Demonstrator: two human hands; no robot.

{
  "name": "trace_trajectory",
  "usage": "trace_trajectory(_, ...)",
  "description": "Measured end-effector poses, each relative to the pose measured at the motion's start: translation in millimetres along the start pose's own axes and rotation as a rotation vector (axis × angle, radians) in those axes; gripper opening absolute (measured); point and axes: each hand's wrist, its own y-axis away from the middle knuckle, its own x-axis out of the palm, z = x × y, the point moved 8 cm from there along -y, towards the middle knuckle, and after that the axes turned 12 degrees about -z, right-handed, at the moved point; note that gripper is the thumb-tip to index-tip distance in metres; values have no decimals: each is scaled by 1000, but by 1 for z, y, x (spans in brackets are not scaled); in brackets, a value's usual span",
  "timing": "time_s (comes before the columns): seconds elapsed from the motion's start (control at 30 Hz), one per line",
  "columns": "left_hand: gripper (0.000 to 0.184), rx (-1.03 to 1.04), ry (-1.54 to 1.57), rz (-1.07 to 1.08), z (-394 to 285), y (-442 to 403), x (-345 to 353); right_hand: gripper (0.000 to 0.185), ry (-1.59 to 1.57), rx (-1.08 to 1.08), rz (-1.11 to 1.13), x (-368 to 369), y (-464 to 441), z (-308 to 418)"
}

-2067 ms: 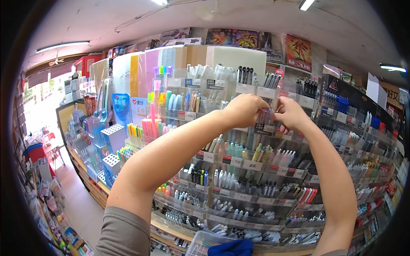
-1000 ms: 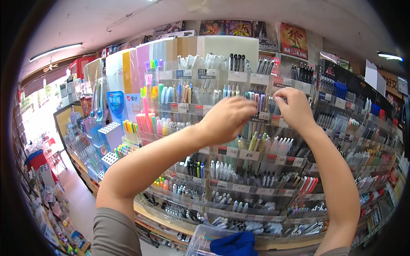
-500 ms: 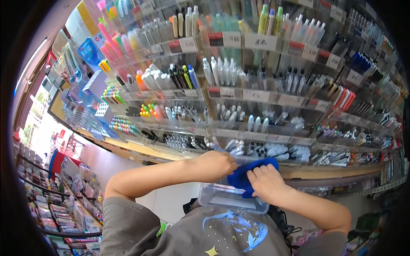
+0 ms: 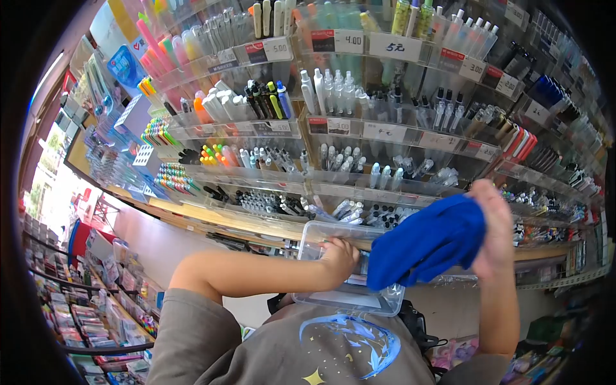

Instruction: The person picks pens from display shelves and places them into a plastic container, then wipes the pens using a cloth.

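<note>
A blue cloth point(image 4: 427, 240) hangs from my right hand point(image 4: 493, 228), which is blurred and closed on its right end. The cloth spreads over the right part of a clear plastic box point(image 4: 307, 247) in front of my body. My left hand point(image 4: 340, 260) is inside the box near its upper rim, fingers curled down; whatever it may hold is hidden. Some pens or slim packs show partly between the hand and the cloth.
Tiered clear racks of pens point(image 4: 333, 93) with price tags point(image 4: 394, 46) rise in front, above a wooden shelf edge point(image 4: 186, 217). Highlighters point(image 4: 154, 51) stand at upper left. Racks of small goods point(image 4: 96, 308) line the lower left, beside a floor aisle.
The view has tilted from the upper pen racks down to the box. Both hands came down from the rack; my right hand has lifted the blue cloth up and right, and my left has gone into the box.
</note>
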Motion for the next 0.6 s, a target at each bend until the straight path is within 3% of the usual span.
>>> trace_trajectory(0.1, 42, 216, 96, 1, -18, -2, -6, 8, -81, -99, 114, 4, 12, 31)
trace_trajectory(0.2, 38, 138, 283, 185, -29, -5, 8, 9, -33, 37, 40, -1, 21, 3)
trace_trajectory(0.33, 35, 106, 205, 132, -35, -9, 19, 20, -84, 279, 106, -12, 20, -55)
trace_trajectory(0.4, 31, 124, 325, 36, -30, -9, 15, 24, -156, 278, 135, -9, 17, -68)
trace_trajectory(0.53, 33, 80, 561, 88, -15, -3, 7, 17, -142, 316, 163, -11, 11, -78)
trace_trajectory(0.6, 35, 61, 675, 112, -6, 1, -5, 25, -119, 302, 207, -15, 10, -80)
